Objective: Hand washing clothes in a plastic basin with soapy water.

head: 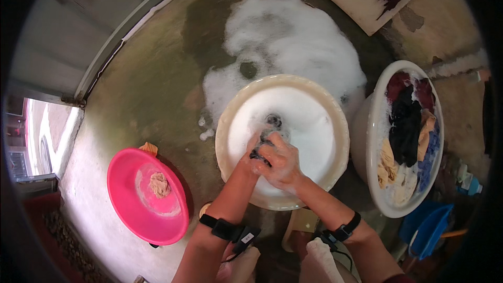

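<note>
A cream plastic basin (341, 141) full of white suds stands before me. Both my hands are together over its middle, wet and foamy. My left hand (255, 153) is partly covered by my right hand (281, 161), and dark wet cloth (260, 156) is gripped between them. Part of this dark cloth shows among the suds just beyond my fingers; the rest is hidden under foam. Each forearm wears a black strap with a small device.
At left, a pink basin (118, 200) holds a crumpled beige cloth (159, 185). To the right, a white tub (371, 153) holds soapy dark, maroon, beige and blue clothes. Foam (298, 35) covers the wet floor beyond the cream basin. A blue plastic container (428, 228) sits lower right.
</note>
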{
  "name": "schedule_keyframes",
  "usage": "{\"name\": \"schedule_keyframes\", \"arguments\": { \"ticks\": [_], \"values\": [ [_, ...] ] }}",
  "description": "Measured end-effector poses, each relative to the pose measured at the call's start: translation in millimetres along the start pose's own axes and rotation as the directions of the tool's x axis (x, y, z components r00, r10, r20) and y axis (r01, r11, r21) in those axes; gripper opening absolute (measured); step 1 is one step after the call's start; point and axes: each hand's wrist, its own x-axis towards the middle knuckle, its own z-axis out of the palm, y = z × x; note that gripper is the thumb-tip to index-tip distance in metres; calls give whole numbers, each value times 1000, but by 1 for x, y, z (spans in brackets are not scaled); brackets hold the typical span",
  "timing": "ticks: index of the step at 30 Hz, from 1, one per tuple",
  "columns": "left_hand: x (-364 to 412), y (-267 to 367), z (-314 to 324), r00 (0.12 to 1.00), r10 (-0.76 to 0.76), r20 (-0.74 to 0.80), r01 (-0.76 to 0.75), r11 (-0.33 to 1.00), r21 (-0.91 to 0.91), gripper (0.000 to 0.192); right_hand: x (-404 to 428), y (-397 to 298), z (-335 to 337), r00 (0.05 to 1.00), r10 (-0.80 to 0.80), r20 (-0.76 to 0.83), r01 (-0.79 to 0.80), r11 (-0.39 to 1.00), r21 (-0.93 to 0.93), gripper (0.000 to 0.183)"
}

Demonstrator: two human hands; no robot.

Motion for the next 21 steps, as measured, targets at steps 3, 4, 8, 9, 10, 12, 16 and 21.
{"name": "schedule_keyframes", "arguments": {
  "ticks": [3, 4, 8, 9, 10, 12, 16, 21],
  "values": [
    [1, -6, 46, 911, 49, -410, -56, 998, -5, 24, 3, 19, 4, 998, -32, -58, 33, 999, 10, 17],
    [5, -9, 51, 825, 75, -560, -105, 994, -20, 23, 3, 26, 4, 996, -24, -84, 25, 1000, 5, 16],
    [19, -20, 15, 722, 259, -642, -14, 933, 360, 19, 1, 69, 18, 970, 184, -158, -210, 963, -168, 15],
    [16, -21, 9, 736, 270, -621, -66, 941, 331, 18, 3, 77, 21, 953, 248, -173, -277, 946, -168, 12],
    [12, -17, 3, 737, 191, -648, -26, 967, 254, 19, 0, 87, 19, 931, 311, -190, -343, 924, -168, 10],
    [5, -13, 6, 726, 192, -660, 108, 916, 385, 25, -10, 106, 13, 984, 176, -9, -165, 903, -397, 11],
    [7, -9, 12, 578, 248, -777, 322, 806, 497, 28, -24, 125, 23, 885, 445, -139, -466, 840, -277, 19],
    [4, -13, -17, 761, 126, -637, 107, 943, 314, 38, -62, 165, 38, 614, 768, 182, -720, 639, -271, 34]
  ]
}}
